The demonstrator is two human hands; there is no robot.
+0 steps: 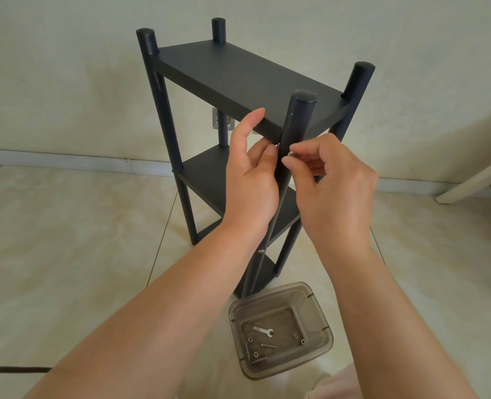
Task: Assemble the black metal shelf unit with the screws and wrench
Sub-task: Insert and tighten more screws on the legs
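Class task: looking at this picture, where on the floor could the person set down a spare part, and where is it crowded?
Free: bare floor left of the shelf unit, up to the skirting. Crowded: the near post, where left hand and right hand work, and the tray holding the wrench.

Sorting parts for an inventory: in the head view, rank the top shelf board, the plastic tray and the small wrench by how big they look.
1. top shelf board, largest.
2. plastic tray, clearly smaller in the picture, though it lies nearer the floor, farther from the camera.
3. small wrench, smallest, lying inside the tray.
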